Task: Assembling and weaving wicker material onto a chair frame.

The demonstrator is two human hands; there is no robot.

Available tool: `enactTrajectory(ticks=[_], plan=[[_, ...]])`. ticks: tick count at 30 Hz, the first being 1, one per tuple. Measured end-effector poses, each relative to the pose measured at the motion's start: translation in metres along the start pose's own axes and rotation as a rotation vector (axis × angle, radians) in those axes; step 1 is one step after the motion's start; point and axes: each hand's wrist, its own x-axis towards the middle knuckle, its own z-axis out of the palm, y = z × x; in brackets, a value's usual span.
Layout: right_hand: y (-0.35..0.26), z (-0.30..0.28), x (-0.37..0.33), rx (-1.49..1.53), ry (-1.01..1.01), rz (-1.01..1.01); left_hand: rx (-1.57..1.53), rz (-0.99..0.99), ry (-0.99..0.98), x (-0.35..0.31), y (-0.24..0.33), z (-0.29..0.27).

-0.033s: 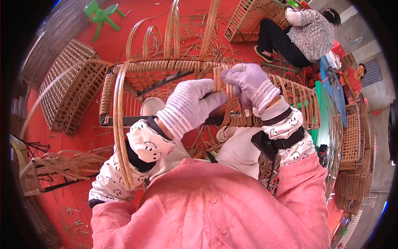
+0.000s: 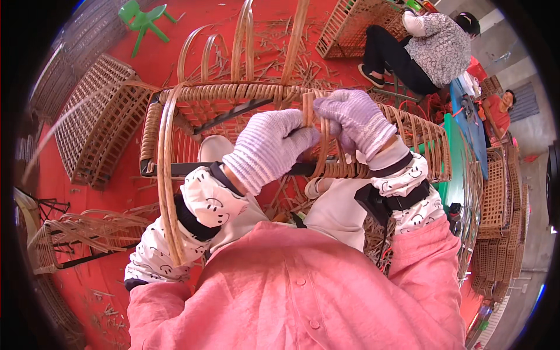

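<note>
A brown woven rattan basket (image 2: 233, 91) on a black frame stretches across in front of me, long rattan strands rising from its far rim. My left hand (image 2: 267, 146), in a lilac-and-white striped glove, is closed at the near side of the rim, around a flat rattan strip (image 2: 308, 109). Beside it, my right hand (image 2: 357, 121) wears a matching glove and pinches at the strands wrapped on the rim. Both hands' fingertips are partly hidden. A bundle of loose rattan strands (image 2: 166, 175) hangs over the basket's left end, across my left sleeve.
Woven rattan panels (image 2: 96, 122) stand at the left, near a green plastic chair (image 2: 143, 23). Rattan scraps (image 2: 297, 64) litter the red floor. At the far right a seated person (image 2: 431, 52) bends over; another person (image 2: 497, 114) sits by a blue table (image 2: 469, 128). Stacked baskets (image 2: 496, 192) line the right side.
Both hands have shifted very slightly, staying at the same spot on the basket's rim. Otherwise the scene looks the same.
</note>
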Motion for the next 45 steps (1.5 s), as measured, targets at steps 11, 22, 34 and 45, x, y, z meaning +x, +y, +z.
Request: enactTrajectory(ticks=[11, 22, 34, 45], plan=[[-0.021, 0.009, -0.047, -0.005, -0.038, 0.233, -0.311, -0.009, 0.152, 0.013, 0.012, 0.003], [0.008, 0.031, -0.075, -0.658, 0.227, -0.359, -0.421, 0.078, 0.092, 0.002, 0.008, -0.003], [0.039, 0.031, -0.041, -0.902, 0.378, -0.822, 0.231, 0.594, -0.218, -0.029, 0.000, -0.008], [0.022, 0.033, -0.043, -0.803, 0.173, -0.811, 0.602, 0.793, -0.169, -0.058, -0.063, -0.021]])
